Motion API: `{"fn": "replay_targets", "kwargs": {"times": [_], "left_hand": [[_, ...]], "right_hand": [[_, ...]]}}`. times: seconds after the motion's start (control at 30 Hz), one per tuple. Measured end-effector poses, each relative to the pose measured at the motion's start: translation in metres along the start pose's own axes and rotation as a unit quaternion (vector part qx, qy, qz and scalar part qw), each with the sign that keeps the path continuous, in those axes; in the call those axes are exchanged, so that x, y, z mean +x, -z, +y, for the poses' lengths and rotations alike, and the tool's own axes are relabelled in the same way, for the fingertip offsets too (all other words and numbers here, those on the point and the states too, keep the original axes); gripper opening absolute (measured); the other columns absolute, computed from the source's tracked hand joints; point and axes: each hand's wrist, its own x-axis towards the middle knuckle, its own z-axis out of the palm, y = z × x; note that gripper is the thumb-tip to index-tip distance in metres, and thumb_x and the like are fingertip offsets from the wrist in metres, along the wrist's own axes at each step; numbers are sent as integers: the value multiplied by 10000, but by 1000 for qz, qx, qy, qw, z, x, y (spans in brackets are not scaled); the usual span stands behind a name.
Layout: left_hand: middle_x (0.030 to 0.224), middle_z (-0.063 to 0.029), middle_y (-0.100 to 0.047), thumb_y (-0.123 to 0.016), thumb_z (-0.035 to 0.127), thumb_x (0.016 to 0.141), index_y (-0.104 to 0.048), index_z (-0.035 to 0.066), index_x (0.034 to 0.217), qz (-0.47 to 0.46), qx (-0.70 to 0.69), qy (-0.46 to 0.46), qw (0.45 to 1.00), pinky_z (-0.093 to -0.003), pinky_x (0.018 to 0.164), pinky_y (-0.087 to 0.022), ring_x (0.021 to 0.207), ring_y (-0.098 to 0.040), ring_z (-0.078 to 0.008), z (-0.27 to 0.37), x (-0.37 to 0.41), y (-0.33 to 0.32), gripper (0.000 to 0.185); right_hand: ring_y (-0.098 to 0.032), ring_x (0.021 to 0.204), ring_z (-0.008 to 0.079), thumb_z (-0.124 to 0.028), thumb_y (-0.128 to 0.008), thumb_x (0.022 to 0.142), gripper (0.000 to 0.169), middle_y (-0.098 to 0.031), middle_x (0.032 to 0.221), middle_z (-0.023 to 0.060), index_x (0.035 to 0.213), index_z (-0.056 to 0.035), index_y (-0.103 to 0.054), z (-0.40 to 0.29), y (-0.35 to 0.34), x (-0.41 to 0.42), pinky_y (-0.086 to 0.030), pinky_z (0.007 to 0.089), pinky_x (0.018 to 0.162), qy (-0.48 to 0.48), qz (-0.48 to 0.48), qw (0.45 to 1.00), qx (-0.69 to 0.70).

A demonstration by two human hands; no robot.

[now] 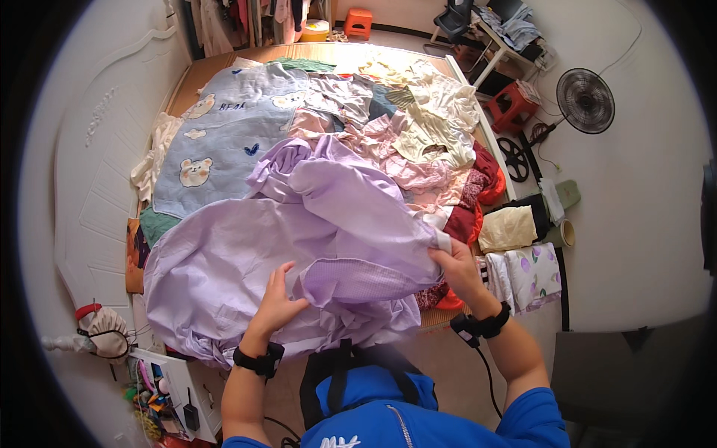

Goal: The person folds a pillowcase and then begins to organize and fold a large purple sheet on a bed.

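Observation:
A large lilac bedding cloth (235, 241) lies bunched over the near side of the bed, its checked inner face showing in a fold. My right hand (456, 269) grips the cloth's edge at a white tag or band, lifted at the right. My left hand (280, 305) hovers over the cloth with thumb and fingers apart; it appears to hold nothing. Behind the cloth is a blue quilted mat (224, 143) with bear faces and hearts. Rumpled pink garments (414, 173) and cream garments (448, 101) lie to its right.
A white headboard (112, 151) borders the left. Right of the bed stand a fan (585, 101), a red stool (512, 106) and folded fabrics (507, 229). A white cabinet (190, 375) with small items sits at lower left. Black cables (488, 381) hang from my wrist straps.

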Motion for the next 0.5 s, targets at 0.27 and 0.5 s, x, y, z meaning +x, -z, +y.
{"fn": "replay_targets", "kwargs": {"times": [0.27,0.5], "left_hand": [[1059,-221,-581,-705,426,759,-375,-65,1281,-98,-169,108,975,-336,781,-485,938,-609,-259,60,68,-97,789],[1083,-186,-636,-656,218,694,-643,58,1102,-455,154,34,877,-354,844,-478,985,-620,-290,-142,50,-181,438]], "right_hand": [[-553,583,358,-92,-617,741,101,-532,618,147,821,-54,-568,41,-39,-58,-442,414,507,227,-154,862,-426],[-546,501,311,-204,-638,803,221,-511,541,106,692,-81,-492,59,-63,-91,-408,407,452,278,-323,786,-448]]}}
